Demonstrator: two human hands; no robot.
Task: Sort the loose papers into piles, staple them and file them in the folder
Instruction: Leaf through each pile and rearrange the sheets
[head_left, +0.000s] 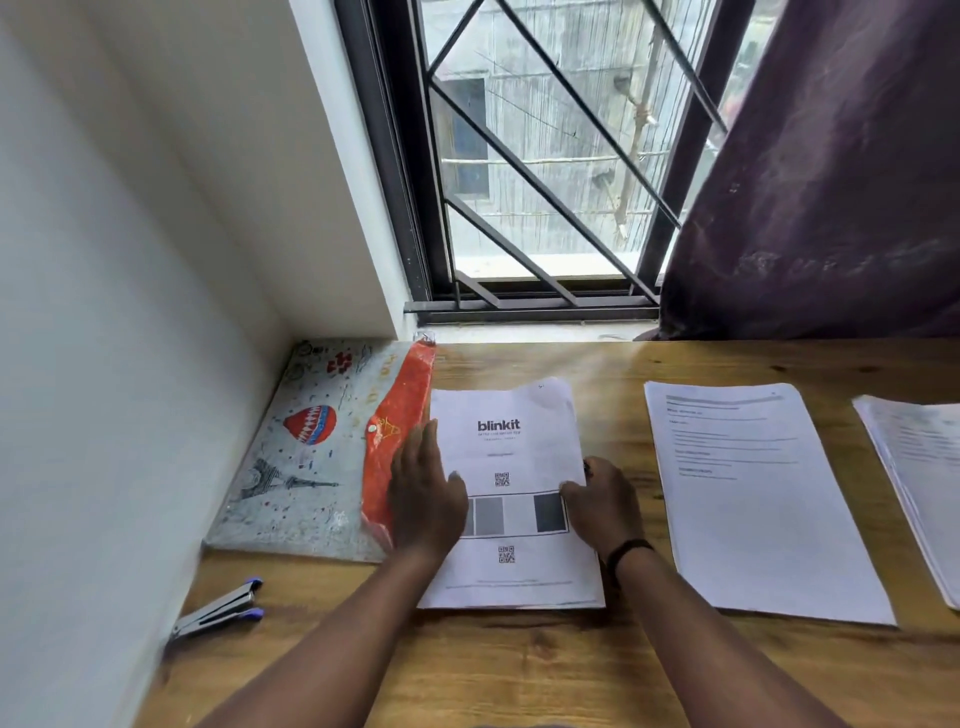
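Both hands on blinkit pile (511, 457) mid-table: left hand (426, 499) flat with straight fingers, right hand (602, 506) pinching right edge.

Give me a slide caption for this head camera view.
Both hands square up the blinkit stack beside folder and stapler.

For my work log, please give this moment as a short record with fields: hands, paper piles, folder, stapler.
left hand: flat on the blinkit pile, at its left edge
right hand: grips the same pile's right edge
other piles: text pile to the right; another pile at the frame's right edge
folder: closed, left of the blinkit pile
stapler: untouched, near left
surface: wooden table
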